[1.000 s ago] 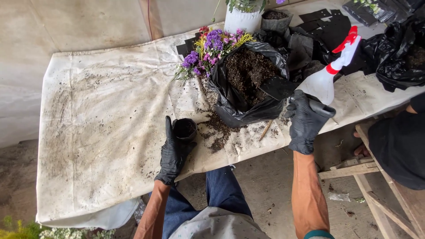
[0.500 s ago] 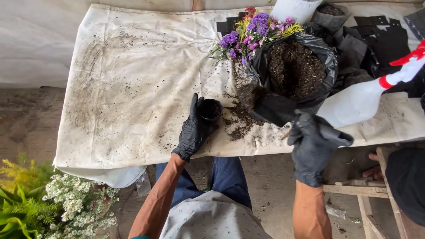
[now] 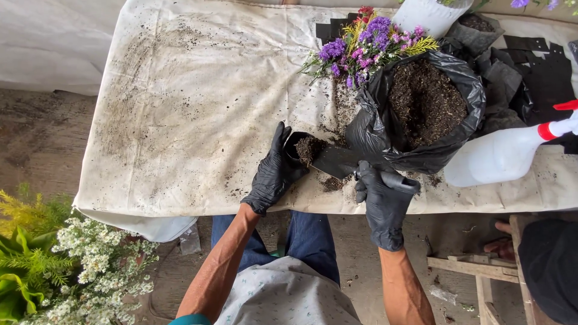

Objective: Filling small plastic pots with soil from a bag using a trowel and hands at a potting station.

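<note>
My left hand (image 3: 274, 173), in a black glove, grips a small black pot (image 3: 299, 148) standing on the cloth-covered table (image 3: 180, 108). My right hand (image 3: 380, 195), also gloved in black, holds the handle of a black trowel (image 3: 340, 162). The trowel's blade is tipped at the pot's rim and soil lies heaped in the pot. Just right of the trowel stands an open black bag of soil (image 3: 424, 111). Loose soil is scattered on the cloth around the pot.
A bunch of purple, pink and yellow flowers (image 3: 367, 45) lies behind the bag. A white spray bottle with a red nozzle (image 3: 506, 153) lies at the right. Black grow bags (image 3: 530, 72) pile up at the back right. White and yellow flowers (image 3: 78, 265) stand on the floor at the left.
My right hand has swung the trowel with its soil leftward from the bag to the pot. The pot now holds a heap of soil. The view has shifted slightly.
</note>
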